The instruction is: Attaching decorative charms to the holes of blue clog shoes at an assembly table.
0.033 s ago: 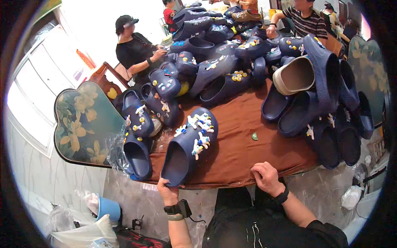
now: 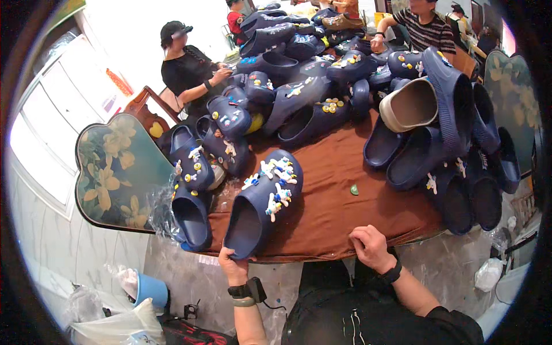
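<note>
A navy clog (image 2: 246, 221) with white, yellow and blue charms (image 2: 279, 183) clustered over its toe stands at the table's near edge, its heel toward me. My left hand (image 2: 233, 267) grips that heel, thumb on the rim. At the table edge to the right, my right hand (image 2: 372, 248) rests with its fingers curled in; whatever they hold, if anything, is hidden. Beyond it, a small green charm (image 2: 353, 190) lies alone on the brown cloth (image 2: 328, 213).
Navy clogs with charms (image 2: 305, 95) pile up across the far table. More clogs (image 2: 414, 158) stack at right, one pale clog (image 2: 409, 106) among them; others stand at left (image 2: 192, 215). Two people (image 2: 192, 72) (image 2: 422, 29) work opposite. A blue bin (image 2: 151, 289) stands on the floor.
</note>
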`<state>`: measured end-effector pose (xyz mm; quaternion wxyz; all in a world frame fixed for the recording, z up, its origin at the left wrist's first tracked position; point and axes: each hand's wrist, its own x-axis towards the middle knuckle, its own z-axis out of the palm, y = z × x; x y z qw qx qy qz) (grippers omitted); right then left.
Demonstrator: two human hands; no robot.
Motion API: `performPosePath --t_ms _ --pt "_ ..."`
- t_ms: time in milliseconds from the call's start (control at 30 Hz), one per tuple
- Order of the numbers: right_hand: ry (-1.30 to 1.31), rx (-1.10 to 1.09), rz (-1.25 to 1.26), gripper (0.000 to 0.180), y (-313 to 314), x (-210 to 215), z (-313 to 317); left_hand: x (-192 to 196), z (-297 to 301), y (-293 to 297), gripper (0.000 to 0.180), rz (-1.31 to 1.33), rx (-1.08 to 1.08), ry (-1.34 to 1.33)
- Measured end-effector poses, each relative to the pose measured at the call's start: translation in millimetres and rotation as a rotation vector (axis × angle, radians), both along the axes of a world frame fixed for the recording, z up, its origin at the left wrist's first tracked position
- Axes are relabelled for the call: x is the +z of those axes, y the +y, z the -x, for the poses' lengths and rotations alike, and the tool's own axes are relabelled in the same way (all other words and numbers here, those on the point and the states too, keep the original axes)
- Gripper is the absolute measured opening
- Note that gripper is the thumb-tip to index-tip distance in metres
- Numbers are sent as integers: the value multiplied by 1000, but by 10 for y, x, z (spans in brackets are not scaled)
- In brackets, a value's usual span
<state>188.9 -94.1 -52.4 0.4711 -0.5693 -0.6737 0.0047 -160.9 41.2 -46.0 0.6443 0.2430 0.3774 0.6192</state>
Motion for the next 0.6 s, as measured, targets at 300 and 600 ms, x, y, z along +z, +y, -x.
performPosePath --t_ms 300,600 --pt "-15 -7 0 22 -50 -20 1 -124 169 90 42 120 -99 13" --pt "6 12 -20 21 -34 -31 -55 78 109 169 61 -104 -400 332"
